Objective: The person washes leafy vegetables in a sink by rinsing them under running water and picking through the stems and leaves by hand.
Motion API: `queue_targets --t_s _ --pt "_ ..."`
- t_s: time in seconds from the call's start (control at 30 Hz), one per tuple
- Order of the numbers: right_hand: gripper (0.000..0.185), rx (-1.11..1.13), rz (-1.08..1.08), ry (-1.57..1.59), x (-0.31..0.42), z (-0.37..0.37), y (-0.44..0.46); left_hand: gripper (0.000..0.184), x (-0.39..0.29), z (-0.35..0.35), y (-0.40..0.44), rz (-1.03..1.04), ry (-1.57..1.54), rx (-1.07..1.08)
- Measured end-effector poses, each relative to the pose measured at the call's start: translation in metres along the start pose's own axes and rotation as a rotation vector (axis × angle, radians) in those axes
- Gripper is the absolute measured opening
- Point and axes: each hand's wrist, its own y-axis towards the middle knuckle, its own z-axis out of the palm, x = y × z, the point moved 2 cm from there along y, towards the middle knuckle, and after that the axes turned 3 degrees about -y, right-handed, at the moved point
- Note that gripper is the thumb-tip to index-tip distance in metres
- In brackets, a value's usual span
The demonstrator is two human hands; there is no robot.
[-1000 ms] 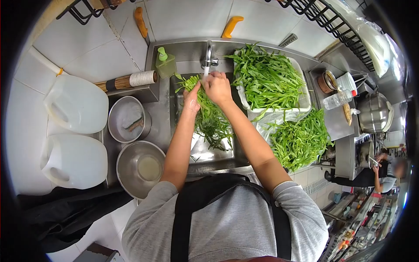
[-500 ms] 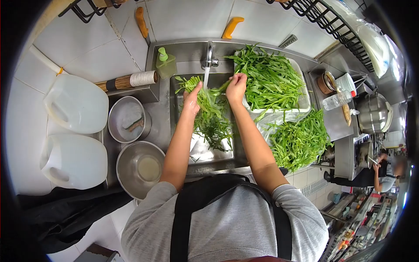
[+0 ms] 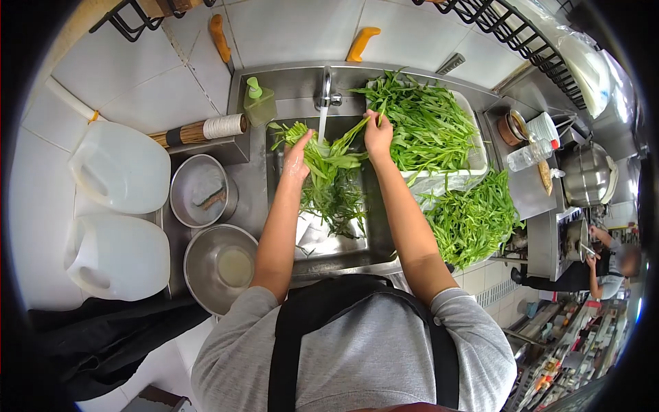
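Over the metal sink, my left hand grips a bunch of leafy greens, its cut stems pointing up and left and its leaves hanging into the basin. My right hand pinches the stem end of a few greens, whose leaves reach across to the bunch. Water runs from the faucet between my two hands. Right of the sink stands a white basket heaped with greens, and a second pile of greens lies in front of it.
Two metal bowls stand left of the sink, with white plastic jugs farther left. A soap bottle is at the back left corner. Another person stands by a pan at the far right.
My right hand has moved from beside my left hand under the water to the right, drawing a few greens outward. The other person's arm has risen.
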Motion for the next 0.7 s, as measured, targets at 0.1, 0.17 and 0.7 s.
queue_targets --t_s 0.1,0.17,0.7 --pt "0.025 0.087 -0.001 0.149 0.007 0.008 0.004 0.030 -0.002 0.002 0.001 -0.014 0.039 0.016" --pt "0.021 0.153 0.044 0.272 0.020 0.014 0.003 0.028 -0.001 0.009 -0.004 0.006 0.024 0.040" --pt "0.037 0.584 -0.281 -0.388 0.037 0.047 -0.061 0.018 0.027 -0.001 0.003 0.107 -0.054 0.033"
